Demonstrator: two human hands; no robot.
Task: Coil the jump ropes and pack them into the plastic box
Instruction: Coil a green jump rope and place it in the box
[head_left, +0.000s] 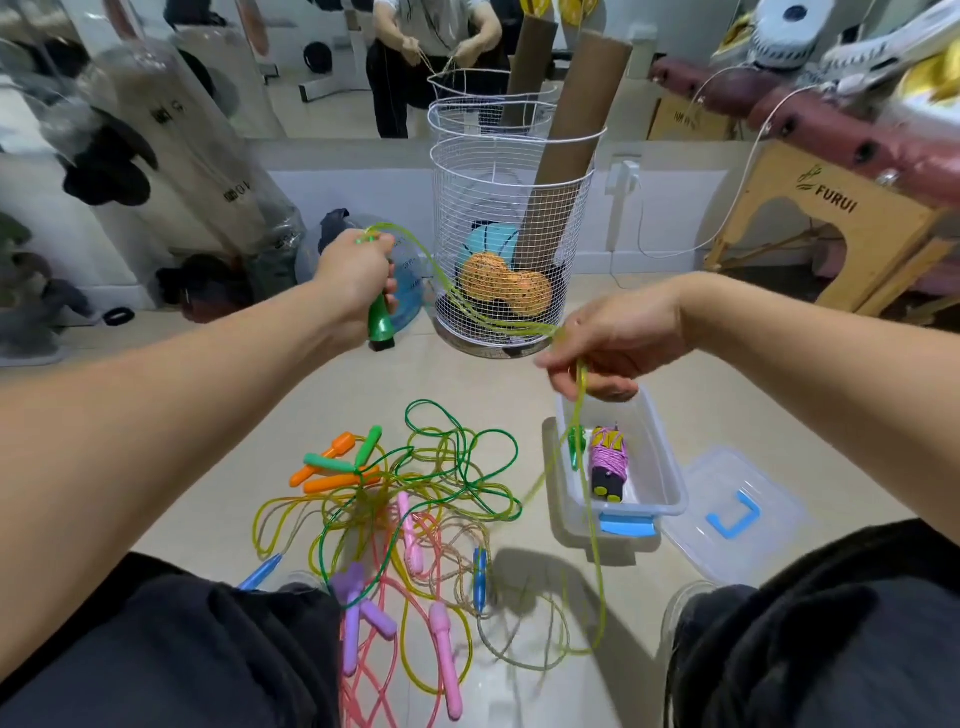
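My left hand (356, 275) grips a green jump-rope handle (380, 319) upright, with loops of yellow-green cord (441, 273) running from its top. Those strands stretch across to my right hand (610, 343), which pinches them above the plastic box (670, 473). From that hand the cord hangs down past the box front to the floor. Inside the clear box lie a coiled pink rope with black handles (609, 462) and a green handle (574, 444). A tangled pile of jump ropes (405, 509) with orange, green, pink, purple and blue handles lies on the floor between my knees.
The box lid (732, 512) with a blue handle lies on the floor right of the box. A white wire basket (511, 223) with balls and cardboard tubes stands behind my hands. A wooden bench (831, 208) is at right, wrapped punching bags (197, 156) at left.
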